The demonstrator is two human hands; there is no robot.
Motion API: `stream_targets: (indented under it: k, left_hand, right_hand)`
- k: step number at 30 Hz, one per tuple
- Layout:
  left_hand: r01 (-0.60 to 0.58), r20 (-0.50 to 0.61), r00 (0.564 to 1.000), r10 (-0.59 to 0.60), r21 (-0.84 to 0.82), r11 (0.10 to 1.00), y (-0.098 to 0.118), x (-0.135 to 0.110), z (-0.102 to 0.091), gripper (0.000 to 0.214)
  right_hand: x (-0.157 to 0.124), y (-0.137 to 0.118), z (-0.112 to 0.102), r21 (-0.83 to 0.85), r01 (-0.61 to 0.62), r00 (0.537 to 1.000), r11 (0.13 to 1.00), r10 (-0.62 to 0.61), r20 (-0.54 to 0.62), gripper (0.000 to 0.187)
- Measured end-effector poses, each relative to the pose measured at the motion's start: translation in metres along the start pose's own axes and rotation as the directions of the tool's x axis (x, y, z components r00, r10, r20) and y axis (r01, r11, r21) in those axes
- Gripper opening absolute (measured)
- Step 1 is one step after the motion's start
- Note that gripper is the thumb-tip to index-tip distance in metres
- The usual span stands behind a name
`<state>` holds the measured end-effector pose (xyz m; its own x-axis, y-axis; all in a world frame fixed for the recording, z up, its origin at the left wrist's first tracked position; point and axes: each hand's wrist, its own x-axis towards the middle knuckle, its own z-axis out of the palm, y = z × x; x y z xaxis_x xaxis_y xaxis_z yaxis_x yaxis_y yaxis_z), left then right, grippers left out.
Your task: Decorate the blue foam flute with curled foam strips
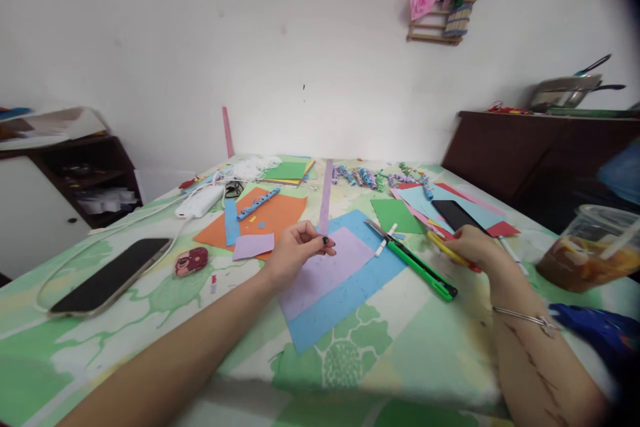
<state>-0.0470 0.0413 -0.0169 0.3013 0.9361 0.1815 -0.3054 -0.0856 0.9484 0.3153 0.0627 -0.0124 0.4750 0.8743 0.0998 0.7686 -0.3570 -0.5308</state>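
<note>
My left hand (296, 248) pinches the lower end of a long purple paper strip (325, 197) that runs away from me across the table. Beneath the hand lie a purple sheet (327, 272) on a blue sheet (350, 293). My right hand (473, 247) is closed round a yellow pen-like tool (443, 245), resting on the table beside a dark phone (455, 215). Green-handled scissors (417, 263) lie between my two hands.
An orange sheet (270, 217) with blue strips lies at the left, with a power bank (199, 201), a phone (107, 277) and a cable nearby. Curled paper pieces (370, 177) sit at the far edge. A plastic cup with a drink (585, 250) stands at the right. A dark cabinet (535, 153) stands beyond.
</note>
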Motion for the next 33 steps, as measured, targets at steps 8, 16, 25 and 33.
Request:
stream_targets:
  k: [8,16,25,33]
  left_hand:
    - [0.039,-0.056,0.997,-0.043,-0.069,0.997,0.007,0.0,0.0,0.027]
    - [-0.01,-0.191,0.981,-0.032,-0.217,0.976,0.007,0.006,-0.008,0.025]
    - [0.042,-0.166,0.984,-0.07,-0.164,0.986,0.006,0.001,-0.001,0.024]
    - [-0.015,-0.222,0.974,-0.031,-0.203,0.979,0.004,0.003,-0.001,0.021]
  right_hand:
    - [-0.037,-0.046,-0.009,0.642,0.084,0.97,0.762,-0.209,0.121,0.06]
    - [-0.099,-0.09,0.025,0.802,0.028,0.631,0.596,-0.633,0.448,0.043]
    - [-0.112,-0.097,0.037,0.677,0.155,0.547,0.72,-0.633,0.548,0.034]
    - [-0.115,-0.101,0.036,0.651,0.144,0.577,0.745,-0.598,0.557,0.032]
